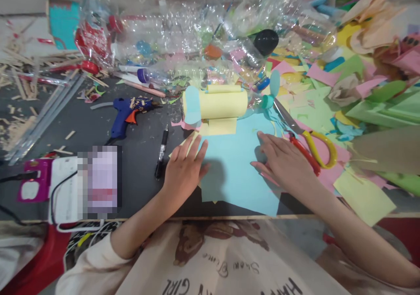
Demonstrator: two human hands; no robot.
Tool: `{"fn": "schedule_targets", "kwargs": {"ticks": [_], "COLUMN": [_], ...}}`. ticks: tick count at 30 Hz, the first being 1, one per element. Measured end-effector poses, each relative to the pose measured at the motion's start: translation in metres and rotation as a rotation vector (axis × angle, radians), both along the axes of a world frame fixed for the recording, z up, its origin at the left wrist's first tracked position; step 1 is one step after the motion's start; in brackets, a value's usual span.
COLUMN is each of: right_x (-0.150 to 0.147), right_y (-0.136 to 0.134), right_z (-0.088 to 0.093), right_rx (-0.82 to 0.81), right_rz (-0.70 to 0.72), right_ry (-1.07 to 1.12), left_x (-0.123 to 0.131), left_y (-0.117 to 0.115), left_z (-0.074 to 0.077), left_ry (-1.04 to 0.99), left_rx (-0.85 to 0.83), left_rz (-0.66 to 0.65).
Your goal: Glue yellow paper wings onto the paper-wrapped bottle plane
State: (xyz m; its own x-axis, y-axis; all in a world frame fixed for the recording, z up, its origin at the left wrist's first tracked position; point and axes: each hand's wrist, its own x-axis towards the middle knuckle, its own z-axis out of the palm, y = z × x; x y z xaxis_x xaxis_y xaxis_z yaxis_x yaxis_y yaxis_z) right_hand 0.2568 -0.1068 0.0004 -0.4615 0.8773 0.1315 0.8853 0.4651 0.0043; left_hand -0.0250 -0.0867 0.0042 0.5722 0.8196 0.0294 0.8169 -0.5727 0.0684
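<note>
A sheet of light blue paper (243, 163) lies on the dark table in front of me. My left hand (185, 168) rests flat by its left edge, fingers stretched out, holding nothing. On the right side of the sheet, my right hand (284, 161) lies with its fingers spread. Just beyond the sheet, a plastic bottle wrapped in yellow paper (226, 104) lies on its side, its teal cap to the right and a blue paper band (192, 105) around its left end. A black pen (161, 152) lies left of my left hand. Yellow-handled scissors (320, 148) and red-handled pliers (304, 155) lie near my right hand.
A blue glue gun (121, 115) lies on the left, near clear glue sticks (52, 111) and wooden sticks. A power strip (64, 190) with cables is at front left. Clear plastic bottles (183, 32) crowd the back. Coloured paper scraps (361, 107) cover the right.
</note>
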Motion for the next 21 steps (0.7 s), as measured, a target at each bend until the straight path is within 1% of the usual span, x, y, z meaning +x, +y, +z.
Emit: {"fn": "schedule_targets", "kwargs": {"ticks": [6,8,10,12,15,17,19,21], "right_x": [0.0,-0.004,-0.012,-0.024,-0.045,-0.055,-0.057,-0.049], "right_y": [0.003,0.004,0.007,0.01,0.015,0.018,0.022,0.025], "right_z": [0.003,0.004,0.005,0.003,-0.003,-0.006,-0.005,0.0], "right_rx": [-0.019,-0.014,-0.004,-0.008,-0.057,-0.065,-0.056,-0.034], "right_rz": [0.009,0.008,-0.025,-0.043,0.072,0.115,0.137,0.129], "right_ry": [-0.027,-0.045,-0.038,0.006,0.08,0.116,0.131,0.116], "left_x": [0.002,0.002,0.005,0.011,0.024,0.032,0.035,0.032], "left_y": [-0.005,-0.005,-0.005,-0.003,0.002,0.006,0.011,0.015], "left_z": [0.0,0.0,-0.002,-0.006,-0.01,-0.01,-0.007,-0.002], "left_ry": [0.035,0.05,0.054,0.031,-0.019,-0.03,-0.043,-0.045], "left_rx": [0.092,0.107,0.119,0.1,0.012,-0.037,-0.06,-0.059], "left_rz": [0.009,0.011,0.017,-0.021,-0.156,-0.198,-0.186,-0.127]}}
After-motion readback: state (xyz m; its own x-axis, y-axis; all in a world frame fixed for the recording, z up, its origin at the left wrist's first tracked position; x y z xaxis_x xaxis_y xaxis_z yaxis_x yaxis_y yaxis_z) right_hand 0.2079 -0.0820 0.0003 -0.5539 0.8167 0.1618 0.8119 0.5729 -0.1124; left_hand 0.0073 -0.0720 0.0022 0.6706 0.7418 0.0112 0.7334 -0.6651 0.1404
